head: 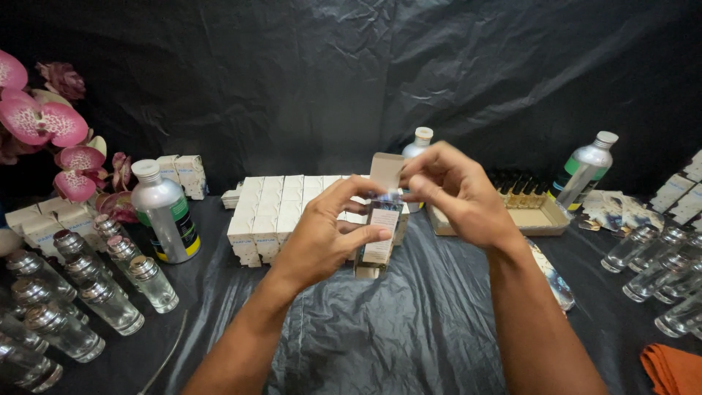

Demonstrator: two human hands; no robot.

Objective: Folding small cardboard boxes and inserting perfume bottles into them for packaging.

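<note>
A: Left hand?
B: Clamped around a small carton, upright, above the black-draped table.
A: Right hand?
B: Fingers pinched together at the carton's open top flap.
A: Surroundings?
B: Rows of white boxes just behind; glass bottles left, metal bottle beside them.

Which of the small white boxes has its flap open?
The small box held between the left hand and right hand; its top flap stands up, while the stacked boxes behind are closed.
</note>
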